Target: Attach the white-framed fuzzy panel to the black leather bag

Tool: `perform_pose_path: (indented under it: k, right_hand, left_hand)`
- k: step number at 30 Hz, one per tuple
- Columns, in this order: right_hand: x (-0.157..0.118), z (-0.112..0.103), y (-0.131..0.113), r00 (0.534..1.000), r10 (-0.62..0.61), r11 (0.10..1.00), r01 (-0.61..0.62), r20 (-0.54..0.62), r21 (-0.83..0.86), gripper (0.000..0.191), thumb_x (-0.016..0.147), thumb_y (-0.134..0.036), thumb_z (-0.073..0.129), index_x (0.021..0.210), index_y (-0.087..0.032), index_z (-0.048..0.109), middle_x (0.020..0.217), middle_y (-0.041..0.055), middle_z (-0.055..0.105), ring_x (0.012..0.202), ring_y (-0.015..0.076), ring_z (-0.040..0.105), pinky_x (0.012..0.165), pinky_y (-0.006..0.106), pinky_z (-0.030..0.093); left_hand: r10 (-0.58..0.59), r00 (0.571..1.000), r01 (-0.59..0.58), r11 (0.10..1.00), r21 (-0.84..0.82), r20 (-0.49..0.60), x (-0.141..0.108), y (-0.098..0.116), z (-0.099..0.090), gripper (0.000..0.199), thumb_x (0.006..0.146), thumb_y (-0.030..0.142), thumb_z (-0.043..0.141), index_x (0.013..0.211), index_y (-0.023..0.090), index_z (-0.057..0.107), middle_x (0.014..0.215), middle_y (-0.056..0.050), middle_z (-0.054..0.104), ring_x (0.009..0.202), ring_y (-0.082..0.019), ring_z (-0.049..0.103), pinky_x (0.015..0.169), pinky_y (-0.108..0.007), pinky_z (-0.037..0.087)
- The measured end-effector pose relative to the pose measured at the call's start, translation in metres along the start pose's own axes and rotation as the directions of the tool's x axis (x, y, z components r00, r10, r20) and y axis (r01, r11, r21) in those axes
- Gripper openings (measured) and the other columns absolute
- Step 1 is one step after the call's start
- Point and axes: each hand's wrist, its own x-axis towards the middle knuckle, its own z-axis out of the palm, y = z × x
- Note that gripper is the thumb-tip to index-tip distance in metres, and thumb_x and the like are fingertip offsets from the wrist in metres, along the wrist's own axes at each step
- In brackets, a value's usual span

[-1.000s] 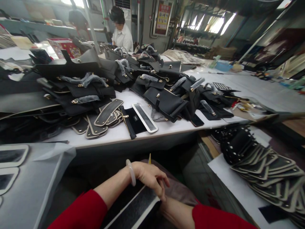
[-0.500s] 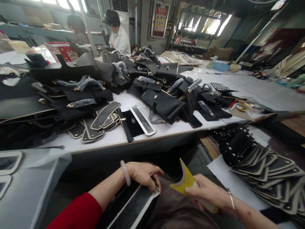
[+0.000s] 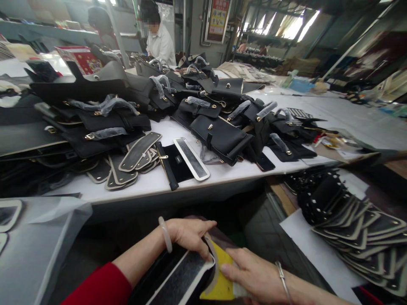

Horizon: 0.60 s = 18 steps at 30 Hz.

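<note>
In the lower middle, my left hand (image 3: 189,235) is closed on the end of a black bag piece with a white-edged panel (image 3: 181,277), its thumb pressing the white rim. My right hand (image 3: 254,271) grips a yellow scraper (image 3: 224,284) with a concave curved edge. That edge lies against the end of the bag piece, just beside my left fingertips. My right fingers wrap round the scraper's paler back part. The lower part of the bag piece runs out of the frame.
Across the table (image 3: 152,192) lie many black handbags (image 3: 222,137) with plastic-wrapped handles. Grey-edged panels (image 3: 140,152) and an open bag piece (image 3: 176,163) sit near its front edge. To the right is a stack of panels (image 3: 372,241). A person in white (image 3: 162,46) stands behind.
My right hand has moved left with the yellow scraper, bringing its curved edge from a gap away to the end of the bag piece. My left hand keeps its hold. The view has shifted slightly.
</note>
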Motion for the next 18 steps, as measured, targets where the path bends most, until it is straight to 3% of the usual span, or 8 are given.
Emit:
perform_pose_path:
  k: [6, 10, 13, 18]
  right_hand:
    - [-0.001, -0.003, -0.011, 0.999, 0.036, 0.999, -0.035, 0.03, -0.033, 0.045, 0.092, -0.051, 0.039, 0.106, -0.013, 0.059, 0.065, 0.0016, 0.057, 0.039, 0.0084, 0.046, 0.033, 0.017, 0.034]
    - [-0.001, -0.004, -0.018, 0.998, -0.051, 0.994, 0.049, -0.022, -0.095, 0.044, 0.092, -0.05, 0.04, 0.101, -0.015, 0.065, 0.074, 0.0038, 0.061, 0.051, 0.0109, 0.053, 0.044, 0.019, 0.041]
    - [0.001, -0.002, -0.017, 0.992, -0.119, 0.989, 0.115, -0.038, -0.095, 0.04, 0.092, -0.046, 0.041, 0.099, -0.017, 0.067, 0.079, 0.0031, 0.062, 0.064, 0.0126, 0.056, 0.054, 0.019, 0.043]
    - [0.008, 0.007, -0.014, 0.994, -0.097, 0.993, 0.093, -0.054, -0.07, 0.04, 0.092, -0.044, 0.04, 0.095, -0.015, 0.067, 0.077, 0.0026, 0.061, 0.067, 0.0122, 0.055, 0.057, 0.018, 0.041]
  left_hand:
    - [0.028, 1.0, -0.028, 0.999, -0.042, 0.001, 0.004, -0.007, -0.002, 0.116, 0.064, 0.039, 0.079, 0.153, 0.008, 0.012, 0.114, -0.011, 0.067, 0.101, -0.025, 0.063, 0.086, -0.029, 0.048]
    - [0.056, 0.998, -0.055, 0.997, -0.056, 0.011, 0.006, -0.011, -0.003, 0.116, 0.064, 0.041, 0.079, 0.153, 0.008, 0.012, 0.112, -0.011, 0.067, 0.102, -0.026, 0.062, 0.088, -0.03, 0.048]
    - [0.099, 0.995, -0.1, 0.995, -0.019, -0.018, 0.008, -0.016, -0.003, 0.11, 0.066, 0.043, 0.077, 0.153, 0.01, 0.019, 0.113, -0.01, 0.066, 0.113, -0.028, 0.057, 0.095, -0.032, 0.044]
    - [0.19, 0.981, -0.187, 0.98, 0.07, -0.04, 0.009, -0.023, -0.006, 0.106, 0.066, 0.045, 0.076, 0.151, 0.01, 0.025, 0.124, -0.012, 0.061, 0.129, -0.031, 0.045, 0.103, -0.036, 0.039]
